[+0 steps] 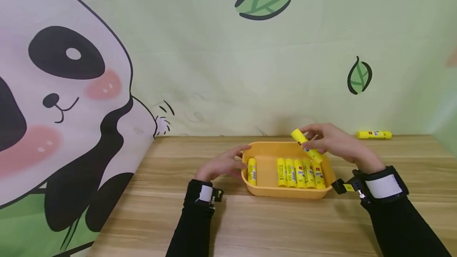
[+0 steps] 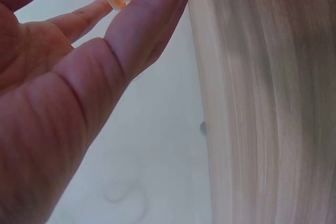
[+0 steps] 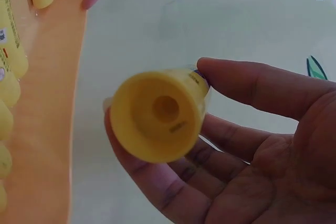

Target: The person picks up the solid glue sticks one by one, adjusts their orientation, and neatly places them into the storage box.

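A yellow-orange plastic tray (image 1: 285, 192) stands on the table and holds several yellow glue sticks. Most stand side by side in its right half, such as this glue stick (image 1: 300, 173); a single glue stick (image 1: 252, 172) leans at the left end. My right hand (image 1: 333, 142) pinches another glue stick (image 1: 299, 136), tilted, above the tray's right rear part. In the right wrist view, the hollow round end of this held glue stick (image 3: 157, 116) faces the camera. My left hand (image 1: 225, 163) touches the tray's left end with fairly straight fingers; their tips are partly hidden in the left wrist view.
One more glue stick (image 1: 374, 135) lies on its side at the table's back edge, right of the tray. Behind the wooden table (image 1: 271, 225) hangs a pale green cloth (image 1: 200, 70) printed with a panda and leaves. Both wrists wear black camera straps.
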Available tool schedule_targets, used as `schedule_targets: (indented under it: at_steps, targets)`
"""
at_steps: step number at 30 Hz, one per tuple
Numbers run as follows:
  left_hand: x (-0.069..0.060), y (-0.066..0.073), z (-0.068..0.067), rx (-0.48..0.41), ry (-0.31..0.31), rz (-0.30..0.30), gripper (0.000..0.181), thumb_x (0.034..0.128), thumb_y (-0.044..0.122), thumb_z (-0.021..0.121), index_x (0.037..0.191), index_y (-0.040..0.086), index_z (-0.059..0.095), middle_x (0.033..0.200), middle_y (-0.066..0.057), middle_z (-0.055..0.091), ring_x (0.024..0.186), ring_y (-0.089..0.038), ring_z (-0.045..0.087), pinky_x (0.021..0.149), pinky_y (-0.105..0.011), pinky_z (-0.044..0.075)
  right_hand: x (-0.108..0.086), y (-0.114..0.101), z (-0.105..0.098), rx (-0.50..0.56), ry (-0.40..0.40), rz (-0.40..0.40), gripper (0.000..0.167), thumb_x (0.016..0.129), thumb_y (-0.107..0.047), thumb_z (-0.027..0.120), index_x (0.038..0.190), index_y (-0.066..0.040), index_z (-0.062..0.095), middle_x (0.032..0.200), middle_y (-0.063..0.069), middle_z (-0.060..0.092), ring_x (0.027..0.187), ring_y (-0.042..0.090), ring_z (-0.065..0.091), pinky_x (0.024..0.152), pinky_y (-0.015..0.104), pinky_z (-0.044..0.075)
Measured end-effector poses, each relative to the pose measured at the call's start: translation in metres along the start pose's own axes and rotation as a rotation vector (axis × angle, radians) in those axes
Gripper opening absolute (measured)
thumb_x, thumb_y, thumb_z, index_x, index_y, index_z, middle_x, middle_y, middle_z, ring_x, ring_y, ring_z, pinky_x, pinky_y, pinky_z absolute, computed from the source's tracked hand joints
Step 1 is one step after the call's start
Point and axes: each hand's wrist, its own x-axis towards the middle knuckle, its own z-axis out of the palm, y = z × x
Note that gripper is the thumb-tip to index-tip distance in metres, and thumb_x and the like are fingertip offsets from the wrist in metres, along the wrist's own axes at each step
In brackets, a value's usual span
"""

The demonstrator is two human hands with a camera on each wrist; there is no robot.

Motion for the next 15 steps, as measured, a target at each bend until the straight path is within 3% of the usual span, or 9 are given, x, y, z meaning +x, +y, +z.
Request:
schedule_targets:
  at_steps: [9, 15]
  targets:
    - [0.000, 0.000, 0.000, -0.003, 0.014, -0.011, 0.072, 0.0986, 0.009, 0.064, 0.163, 0.019, 0.035, 0.153, -0.023, 0.036, 0.121, -0.034, 0.060, 0.096, -0.044, 0.060, 0.025, -0.010, 0.010, 0.004, -0.125, 0.022, 0.054, 0.099, -0.020, 0.068, 0.144, 0.005, 0.053, 0.118, 0.017, 0.065, 0.096, 0.026, 0.061, 0.078, 0.035, 0.059]
    - [0.001, 0.002, 0.003, 0.005, 0.009, -0.002, 0.072, 0.0984, 0.010, 0.064, 0.163, 0.018, 0.035, 0.154, -0.023, 0.037, 0.121, -0.034, 0.060, 0.095, -0.044, 0.061, 0.041, -0.016, 0.014, -0.037, -0.209, 0.095, 0.055, 0.097, -0.018, 0.069, 0.142, 0.007, 0.052, 0.116, 0.015, 0.068, 0.091, 0.023, 0.064, 0.075, 0.035, 0.062]
